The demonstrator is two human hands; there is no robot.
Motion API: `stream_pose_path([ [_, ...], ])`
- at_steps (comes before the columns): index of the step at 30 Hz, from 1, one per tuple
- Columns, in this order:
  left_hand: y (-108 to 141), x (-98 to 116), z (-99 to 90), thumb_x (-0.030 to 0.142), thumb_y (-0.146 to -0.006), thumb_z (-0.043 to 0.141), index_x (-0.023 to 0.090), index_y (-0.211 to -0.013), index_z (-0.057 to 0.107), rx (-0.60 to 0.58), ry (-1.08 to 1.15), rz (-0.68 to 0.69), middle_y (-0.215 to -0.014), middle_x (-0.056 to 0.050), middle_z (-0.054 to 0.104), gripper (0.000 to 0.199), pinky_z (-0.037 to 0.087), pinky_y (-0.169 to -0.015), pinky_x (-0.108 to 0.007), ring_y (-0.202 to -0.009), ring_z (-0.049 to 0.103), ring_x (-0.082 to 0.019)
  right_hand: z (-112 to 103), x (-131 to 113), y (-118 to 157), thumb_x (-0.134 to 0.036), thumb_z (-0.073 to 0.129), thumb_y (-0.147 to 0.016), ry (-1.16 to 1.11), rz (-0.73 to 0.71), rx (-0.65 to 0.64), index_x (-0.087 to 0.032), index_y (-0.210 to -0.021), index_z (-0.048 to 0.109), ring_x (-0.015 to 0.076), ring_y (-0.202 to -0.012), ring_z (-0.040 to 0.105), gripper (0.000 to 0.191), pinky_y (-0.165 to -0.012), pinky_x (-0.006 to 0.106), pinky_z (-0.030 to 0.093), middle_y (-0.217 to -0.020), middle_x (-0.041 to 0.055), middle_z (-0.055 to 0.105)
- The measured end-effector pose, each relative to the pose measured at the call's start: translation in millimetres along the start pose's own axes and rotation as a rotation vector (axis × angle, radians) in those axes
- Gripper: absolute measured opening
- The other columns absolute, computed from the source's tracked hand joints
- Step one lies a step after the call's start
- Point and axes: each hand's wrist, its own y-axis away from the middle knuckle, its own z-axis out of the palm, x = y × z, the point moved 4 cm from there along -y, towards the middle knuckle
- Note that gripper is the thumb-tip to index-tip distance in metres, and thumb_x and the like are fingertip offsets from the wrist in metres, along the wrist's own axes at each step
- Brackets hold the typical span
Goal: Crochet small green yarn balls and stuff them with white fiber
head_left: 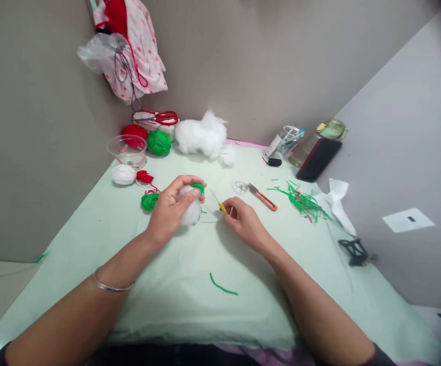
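My left hand (172, 206) is wrapped round a soft white ball-like piece (191, 212) with a green yarn part (198, 188) at its top. In my right hand (241, 218), the fingers pinch a thin tool with a yellow handle, which looks like a crochet hook (222, 207). Its slim tip points up and left, a little apart from the white piece. A pale strand (210, 221) runs between the white piece and my right fingers. Just beyond my right hand lie orange-handled thread snips (263, 197) and a clear plastic spool (241, 187).
Yarn balls in green (158, 143), red (134, 134) and white (124, 174) stand at the back left by a clear tub (128, 152). White stuffing (202, 136) is against the wall. Green scraps (304, 202) and a propped phone (318, 159) are on the right.
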Motion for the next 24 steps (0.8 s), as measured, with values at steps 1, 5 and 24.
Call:
stream_pose_path([
  [1,0.6,-3.2,0.8,0.036,-0.089,0.072,0.022,-0.111,0.067,-0.003,-0.004,-0.025,-0.104,-0.005,0.072,0.026,0.056,-0.064,-0.024,-0.082,0.069,-0.016,-4.8,1.6,-1.2,-0.016,0.055,-0.083,-0.112,0.024,0.02,-0.019,-0.093,0.062,0.0148,-0.071,0.049,0.013,-0.068,0.029,0.038,-0.086,0.0022,0.061],
  [5,3.1,-13.8,4.0,0.037,-0.086,0.074,0.022,-0.109,0.061,0.029,-0.006,-0.123,-0.097,-0.002,0.072,0.03,0.055,-0.064,-0.025,-0.077,0.068,-0.015,-10.9,-1.9,-0.4,-0.023,0.056,-0.088,-0.67,0.088,-0.073,-0.023,-0.116,0.057,0.011,-0.061,0.042,0.028,-0.055,0.025,0.029,-0.09,-0.0002,0.064],
  [24,2.6,-22.4,2.8,0.034,-0.083,0.074,0.021,-0.096,0.063,0.117,-0.244,-0.127,-0.091,-0.001,0.069,0.021,0.047,-0.07,-0.029,-0.078,0.06,-0.016,20.2,-26.6,12.8,-0.035,0.057,-0.097,-1.184,0.256,-0.434,-0.015,-0.103,0.07,0.0066,-0.043,0.024,0.024,-0.043,0.021,0.021,-0.048,-0.009,0.04],
])
